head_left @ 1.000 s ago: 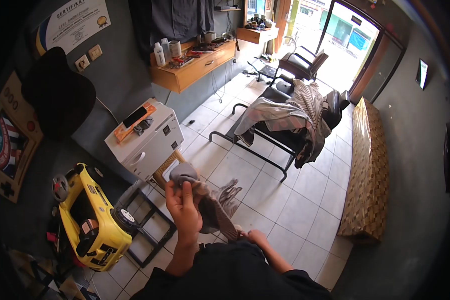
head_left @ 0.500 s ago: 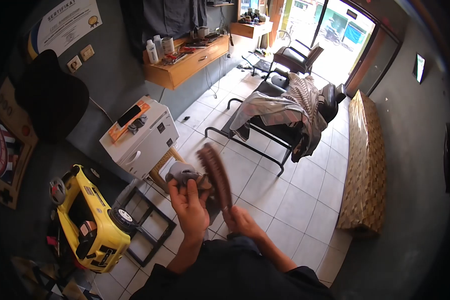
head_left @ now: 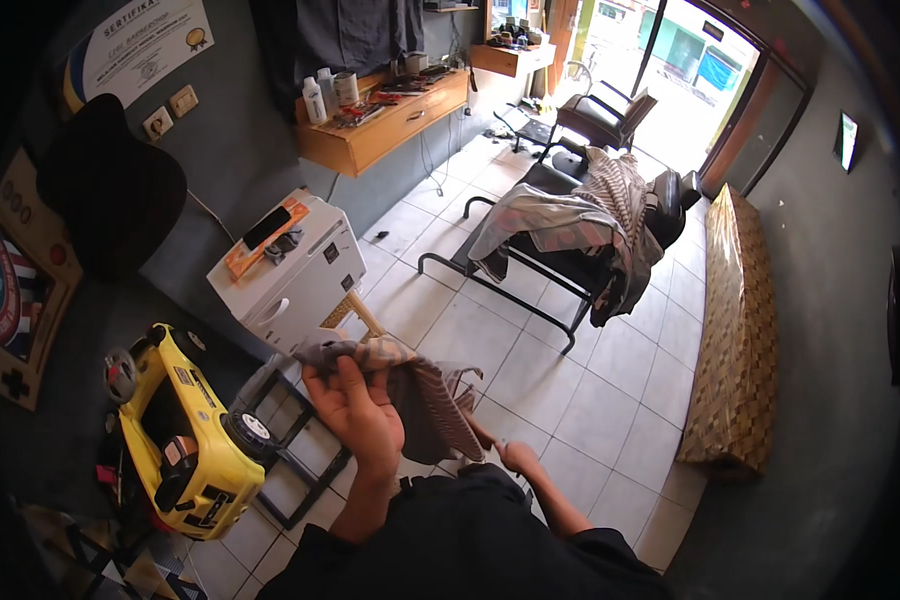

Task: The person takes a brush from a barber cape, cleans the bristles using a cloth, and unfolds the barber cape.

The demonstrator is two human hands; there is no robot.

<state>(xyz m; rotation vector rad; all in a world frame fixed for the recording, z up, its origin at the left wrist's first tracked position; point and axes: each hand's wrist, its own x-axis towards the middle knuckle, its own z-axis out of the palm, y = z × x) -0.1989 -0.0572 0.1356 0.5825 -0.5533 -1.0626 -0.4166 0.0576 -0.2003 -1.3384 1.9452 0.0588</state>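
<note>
My left hand (head_left: 358, 410) grips a bunched end of a grey and brown striped cloth (head_left: 425, 412), held up in front of my body. The rest of the cloth hangs to the right of that hand. Low on the right, my right hand (head_left: 516, 457) is closed around the handle of a brown brush (head_left: 479, 432). The brush is beside the hanging cloth, which partly hides its head; whether the two touch, I cannot tell.
Left of me are a yellow toy car (head_left: 198, 440), a dark frame (head_left: 292, 490) and a white cabinet (head_left: 305, 262). Ahead stands a black reclining chair (head_left: 555, 180) draped with a striped cape (head_left: 610, 205). A long box in patterned wrapping (head_left: 727, 350) lies along the right wall.
The brush, upright beside the cloth before, has swung down and to the right with my right hand. My left hand has shifted left, and more of the cloth now hangs in sight.
</note>
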